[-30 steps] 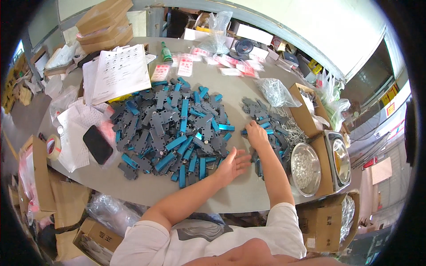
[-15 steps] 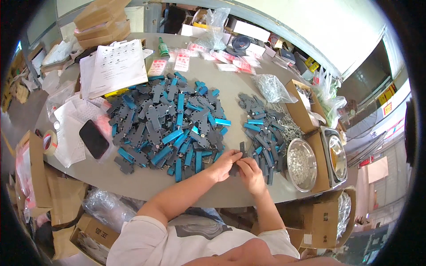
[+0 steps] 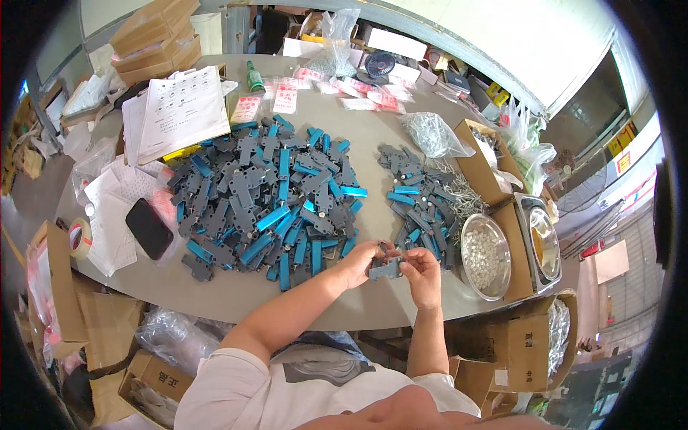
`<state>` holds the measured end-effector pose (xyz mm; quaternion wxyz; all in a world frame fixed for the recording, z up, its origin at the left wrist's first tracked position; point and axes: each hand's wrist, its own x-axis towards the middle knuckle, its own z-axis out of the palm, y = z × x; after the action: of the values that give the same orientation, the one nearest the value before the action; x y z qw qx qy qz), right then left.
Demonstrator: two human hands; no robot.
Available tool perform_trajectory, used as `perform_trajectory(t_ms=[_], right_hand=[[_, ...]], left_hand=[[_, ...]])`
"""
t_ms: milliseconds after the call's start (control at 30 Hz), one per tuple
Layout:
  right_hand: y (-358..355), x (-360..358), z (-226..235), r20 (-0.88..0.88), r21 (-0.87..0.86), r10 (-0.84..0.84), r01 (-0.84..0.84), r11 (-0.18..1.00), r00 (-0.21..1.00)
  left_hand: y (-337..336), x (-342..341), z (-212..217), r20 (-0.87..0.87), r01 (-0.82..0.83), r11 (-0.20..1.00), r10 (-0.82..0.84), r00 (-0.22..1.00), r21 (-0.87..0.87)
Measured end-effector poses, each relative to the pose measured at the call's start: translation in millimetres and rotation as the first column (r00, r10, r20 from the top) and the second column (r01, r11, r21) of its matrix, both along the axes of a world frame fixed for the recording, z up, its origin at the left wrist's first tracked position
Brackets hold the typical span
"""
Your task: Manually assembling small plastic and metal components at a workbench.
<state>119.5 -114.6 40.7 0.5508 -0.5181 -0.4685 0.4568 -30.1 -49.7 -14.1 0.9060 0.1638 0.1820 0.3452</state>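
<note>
My left hand (image 3: 360, 266) pinches a dark grey notched piece (image 3: 385, 270) near the table's front edge. My right hand (image 3: 421, 275) is closed at its right end, thumb and fingertips against it; any small part between those fingers is too small to make out. To the left spreads a large heap of dark grey pieces with blue bars (image 3: 269, 197). A smaller pile of similar pieces (image 3: 423, 208) lies just beyond my right hand. Long metal screws (image 3: 466, 197) are bunched beside that pile. Small whitish round parts fill a metal bowl (image 3: 468, 284) at the right.
A black phone (image 3: 149, 228), papers (image 3: 183, 111) and a tape roll (image 3: 80, 238) lie on the left. Behind are a green bottle (image 3: 254, 77), red-printed packets (image 3: 285, 99) and a clear bag of hardware (image 3: 435, 135). Cardboard boxes (image 3: 484, 161) line the right edge.
My hands have moved slightly apart, and the grey piece has turned from upright to lying crosswise between them. The whole view has shifted a little.
</note>
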Motion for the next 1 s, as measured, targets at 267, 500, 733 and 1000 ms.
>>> perform_trajectory(t_ms=[267,500,733,1000], right_hand=[[28.3,10.6,-3.2,-0.275,-0.06,0.106,-0.127,0.99,0.956],[36.7,2.7,-3.7,0.261,-0.007,0.053,-0.053,0.999,0.964],[38.8,0.3,3.0,0.297,-0.118,-0.039,0.077,0.99,0.954],[38.2,7.9,-10.9,0.143,-0.035,0.087,-0.083,0.996,0.986]], left_hand=[[-3.8,-10.5,22.5,-0.213,0.222,0.961,-0.185,0.96,0.166],[3.5,-13.0,13.1,-0.07,0.261,0.949,-0.252,0.965,0.177],[-2.9,-15.6,19.0,-0.112,0.296,0.869,-0.274,0.955,0.397],[-9.9,-12.6,28.0,-0.239,0.277,0.829,-0.179,0.954,0.485]])
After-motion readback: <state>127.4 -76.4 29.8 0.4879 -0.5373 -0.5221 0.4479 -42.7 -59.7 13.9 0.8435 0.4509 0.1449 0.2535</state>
